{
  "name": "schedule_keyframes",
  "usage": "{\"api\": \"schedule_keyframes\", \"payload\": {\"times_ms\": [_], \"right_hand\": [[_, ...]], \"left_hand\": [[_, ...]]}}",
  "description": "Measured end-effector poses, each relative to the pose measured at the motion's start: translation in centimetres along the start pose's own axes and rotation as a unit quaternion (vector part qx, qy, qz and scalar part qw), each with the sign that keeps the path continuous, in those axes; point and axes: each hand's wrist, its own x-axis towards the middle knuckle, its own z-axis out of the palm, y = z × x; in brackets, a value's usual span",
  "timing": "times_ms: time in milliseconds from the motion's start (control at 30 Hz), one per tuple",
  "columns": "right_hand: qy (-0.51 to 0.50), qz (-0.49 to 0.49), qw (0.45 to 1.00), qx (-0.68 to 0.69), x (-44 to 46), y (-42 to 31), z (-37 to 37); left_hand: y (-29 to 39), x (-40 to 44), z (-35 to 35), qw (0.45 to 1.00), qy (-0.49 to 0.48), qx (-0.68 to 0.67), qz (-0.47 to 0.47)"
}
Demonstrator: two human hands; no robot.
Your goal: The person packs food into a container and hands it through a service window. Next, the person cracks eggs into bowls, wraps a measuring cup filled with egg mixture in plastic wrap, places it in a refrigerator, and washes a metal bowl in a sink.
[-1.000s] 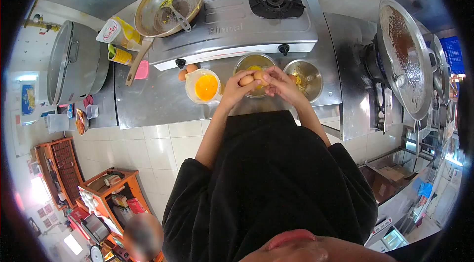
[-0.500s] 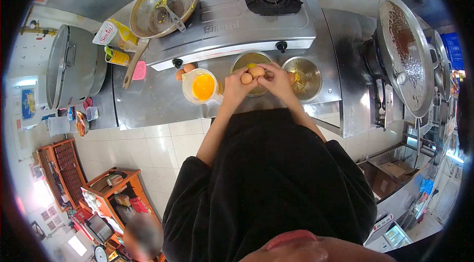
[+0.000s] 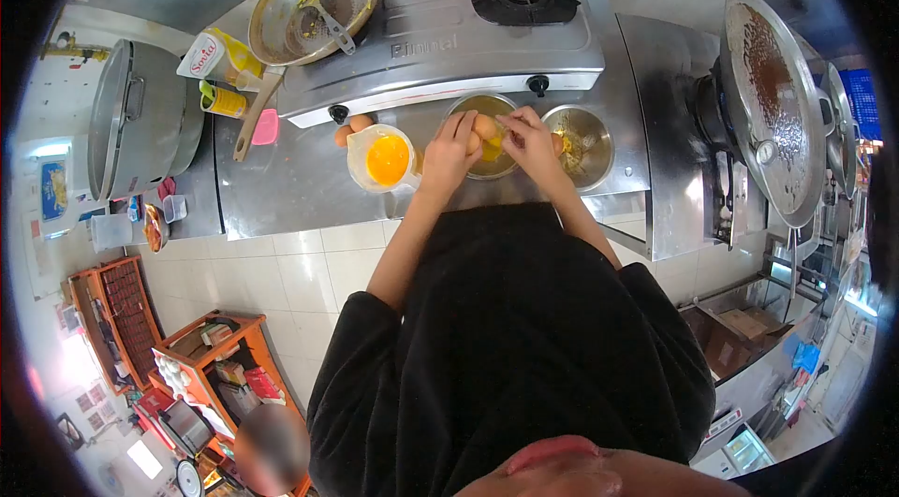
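Observation:
My left hand (image 3: 450, 150) is closed around a brown egg (image 3: 484, 126) above a metal bowl (image 3: 479, 177) that has yellow egg in it. A second egg seems tucked under those fingers, mostly hidden. My right hand (image 3: 535, 143) pinches at the right side of the egg, fingertips together; whether the shell is cracked there is too small to tell. Just left of the bowl stands a white jug (image 3: 360, 167) with beaten-looking yellow egg (image 3: 388, 160). A second metal bowl (image 3: 599, 164), right of my right hand, holds yellow scraps and something brown and rounded.
Two brown eggs (image 3: 351, 130) lie behind the jug. A gas stove (image 3: 426, 66) runs along the back, with a used frying pan (image 3: 272, 24) on its left. Its handle overhangs the counter near a pink dish (image 3: 266, 128). A large wok (image 3: 796, 151) stands at right.
My left fingers have come up over the eggs, which showed plainly before. My right hand has shifted slightly up and right. Yellow egg in the bowl beneath now shows more.

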Motion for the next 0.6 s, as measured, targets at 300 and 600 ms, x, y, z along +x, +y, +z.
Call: {"api": "schedule_keyframes", "payload": {"times_ms": [300, 600], "right_hand": [[0.073, 0.176, 0.935, 0.300, -1.3, -1.7, -5.6], [0.122, 0.307, 0.929, 0.169, -7.0, 4.4, -10.6]], "left_hand": [[3.2, 1.2, 3.9, 0.840, -0.161, -0.419, -0.304], [6.3, 1.1, 9.2, 0.740, -0.293, -0.493, -0.351]]}}
